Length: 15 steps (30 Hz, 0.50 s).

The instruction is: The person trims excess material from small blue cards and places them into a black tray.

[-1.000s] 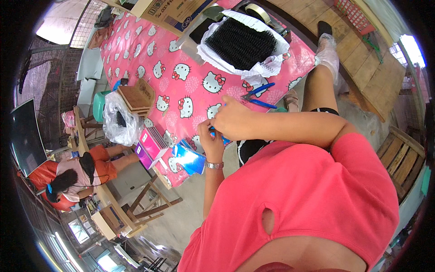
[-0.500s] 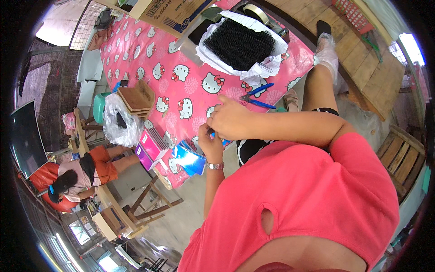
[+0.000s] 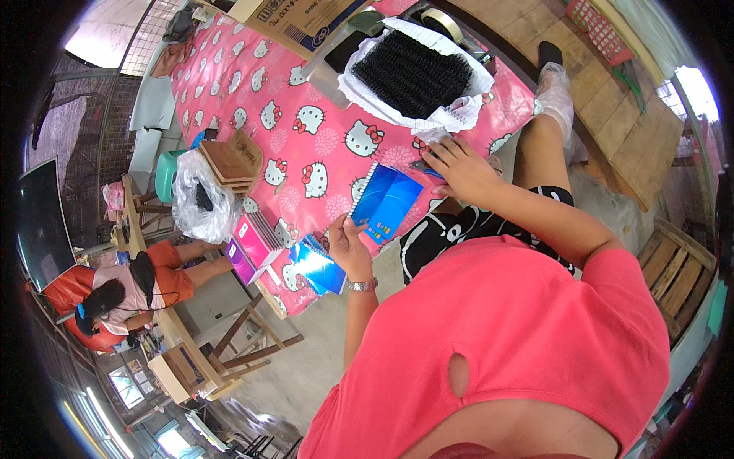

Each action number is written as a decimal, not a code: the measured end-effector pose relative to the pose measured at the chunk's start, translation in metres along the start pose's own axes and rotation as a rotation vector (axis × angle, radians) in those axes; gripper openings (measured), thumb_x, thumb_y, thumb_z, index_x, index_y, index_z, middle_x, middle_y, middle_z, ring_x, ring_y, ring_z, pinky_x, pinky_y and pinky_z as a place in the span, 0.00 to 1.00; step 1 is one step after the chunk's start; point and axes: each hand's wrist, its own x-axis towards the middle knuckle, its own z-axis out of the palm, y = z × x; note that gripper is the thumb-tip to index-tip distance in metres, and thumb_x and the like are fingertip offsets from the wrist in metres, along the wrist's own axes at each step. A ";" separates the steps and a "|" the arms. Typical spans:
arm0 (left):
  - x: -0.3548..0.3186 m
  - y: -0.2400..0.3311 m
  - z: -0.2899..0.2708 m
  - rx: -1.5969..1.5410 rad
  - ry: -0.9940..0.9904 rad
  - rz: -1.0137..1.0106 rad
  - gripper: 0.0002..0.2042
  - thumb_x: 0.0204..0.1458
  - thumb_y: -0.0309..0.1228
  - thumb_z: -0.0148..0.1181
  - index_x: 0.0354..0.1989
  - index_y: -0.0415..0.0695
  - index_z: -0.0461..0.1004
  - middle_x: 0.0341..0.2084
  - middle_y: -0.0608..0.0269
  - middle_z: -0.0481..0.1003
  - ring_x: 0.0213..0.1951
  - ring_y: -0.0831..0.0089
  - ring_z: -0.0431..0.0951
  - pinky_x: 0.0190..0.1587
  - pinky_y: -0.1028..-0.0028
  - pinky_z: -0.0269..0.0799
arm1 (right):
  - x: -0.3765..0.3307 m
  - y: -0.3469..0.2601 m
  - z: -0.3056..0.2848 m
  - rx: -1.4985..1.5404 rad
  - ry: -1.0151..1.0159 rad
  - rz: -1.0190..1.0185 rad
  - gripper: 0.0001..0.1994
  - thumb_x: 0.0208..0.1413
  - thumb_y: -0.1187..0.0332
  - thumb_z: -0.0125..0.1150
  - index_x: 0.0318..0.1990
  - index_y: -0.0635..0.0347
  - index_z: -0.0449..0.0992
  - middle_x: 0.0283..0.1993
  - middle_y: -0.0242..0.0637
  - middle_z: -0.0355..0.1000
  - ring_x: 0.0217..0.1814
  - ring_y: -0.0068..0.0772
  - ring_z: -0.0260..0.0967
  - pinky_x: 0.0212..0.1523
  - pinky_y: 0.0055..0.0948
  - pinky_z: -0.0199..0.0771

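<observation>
A blue spiral-bound notebook (image 3: 388, 201) is pinched at its lower corner by the left hand (image 3: 348, 245) and held tilted just above the pink patterned surface (image 3: 260, 92), while the right hand (image 3: 459, 164) rests spread and holding nothing beside its upper edge. It is judged light, thin and somewhat floppy — best gripped along the stiffer wire spine. Its long axis runs from lower left to upper right, away from the body.

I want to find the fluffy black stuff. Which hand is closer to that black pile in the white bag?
The right hand, just below the black pile. The left hand is farther down, holding a blue notebook.
</observation>
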 end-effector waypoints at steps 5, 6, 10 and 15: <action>-0.002 -0.006 0.006 0.029 -0.002 0.070 0.10 0.59 0.24 0.56 0.46 0.32 0.69 0.34 0.57 0.75 0.31 0.74 0.78 0.34 0.77 0.74 | -0.011 -0.004 0.002 0.099 0.020 0.066 0.27 0.49 0.60 0.65 0.57 0.59 0.68 0.49 0.45 0.67 0.53 0.47 0.64 0.54 0.45 0.65; -0.001 -0.007 0.006 0.028 0.000 0.073 0.10 0.59 0.24 0.56 0.46 0.32 0.69 0.34 0.57 0.75 0.31 0.74 0.78 0.34 0.77 0.74 | -0.012 -0.013 -0.001 0.205 0.148 0.049 0.28 0.48 0.59 0.66 0.57 0.59 0.69 0.49 0.45 0.67 0.53 0.47 0.64 0.53 0.44 0.65; -0.003 -0.007 0.005 0.042 -0.012 0.046 0.08 0.60 0.23 0.55 0.45 0.32 0.70 0.35 0.58 0.76 0.32 0.75 0.78 0.36 0.77 0.74 | 0.004 -0.052 -0.005 0.401 0.207 -0.127 0.28 0.46 0.58 0.68 0.55 0.59 0.71 0.48 0.43 0.67 0.51 0.46 0.65 0.52 0.42 0.66; -0.003 -0.020 0.002 -0.033 -0.009 0.074 0.09 0.59 0.19 0.54 0.47 0.32 0.71 0.36 0.60 0.76 0.38 0.77 0.77 0.41 0.77 0.73 | 0.030 -0.092 -0.002 0.397 0.046 -0.241 0.26 0.47 0.58 0.67 0.54 0.58 0.72 0.46 0.42 0.68 0.50 0.44 0.66 0.51 0.42 0.67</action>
